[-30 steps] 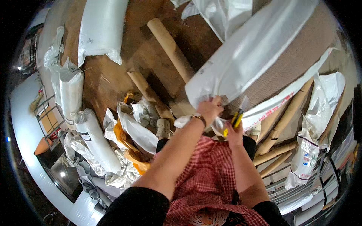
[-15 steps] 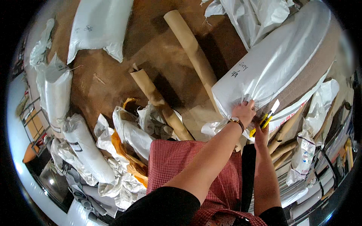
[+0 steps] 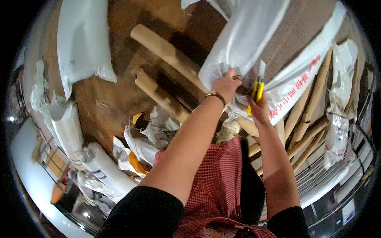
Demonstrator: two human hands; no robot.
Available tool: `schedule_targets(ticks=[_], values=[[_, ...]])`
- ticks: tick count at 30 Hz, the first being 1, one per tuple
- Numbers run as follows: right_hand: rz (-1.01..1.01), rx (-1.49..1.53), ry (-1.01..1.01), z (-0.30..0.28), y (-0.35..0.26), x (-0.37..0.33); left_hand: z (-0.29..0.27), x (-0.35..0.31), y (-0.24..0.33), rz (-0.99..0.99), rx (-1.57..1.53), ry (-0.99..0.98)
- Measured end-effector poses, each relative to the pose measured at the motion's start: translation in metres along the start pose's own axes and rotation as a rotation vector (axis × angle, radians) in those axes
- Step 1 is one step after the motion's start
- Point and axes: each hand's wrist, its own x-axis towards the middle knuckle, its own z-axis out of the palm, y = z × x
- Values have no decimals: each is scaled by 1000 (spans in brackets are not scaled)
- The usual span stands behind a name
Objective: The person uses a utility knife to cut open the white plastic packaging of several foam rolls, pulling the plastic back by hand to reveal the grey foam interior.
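A big roll of ribbed brown-grey material (image 3: 303, 29) lies at the upper right, partly bared by a long opening in its white plastic wrapping (image 3: 246, 31). At the roll's near end my left hand (image 3: 227, 85) is closed on the gathered wrapping. Just right of it, my right hand (image 3: 260, 109) grips a yellow utility knife (image 3: 257, 90), its blade out and pointing up and away from me. The knife is beside the opened edge of the wrapping. A loose white flap with red print (image 3: 293, 93) hangs along the roll's right side.
Two brown cardboard tubes (image 3: 160, 45) lie on the brown floor (image 3: 107, 119) to the left. Another white-wrapped roll (image 3: 83, 43) is at the far left. Crumpled white plastic (image 3: 158, 127) lies near my left forearm. Several more tubes (image 3: 313, 103) and a metal rack (image 3: 357, 139) stand at right.
My view has shifted, so the roll's bared side and the red-printed flap show more. My left hand still grips the wrapping; the right still holds the knife, now more upright.
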Motion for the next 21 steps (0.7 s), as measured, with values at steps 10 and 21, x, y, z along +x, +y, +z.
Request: schedule_targets(ticks=[10, 21], values=[[-61, -7, 37, 0, 6, -5, -5, 1, 12, -116, -6, -62], [-155, -164, 156, 14, 5, -7, -17, 1, -12, 469, 413, -67]])
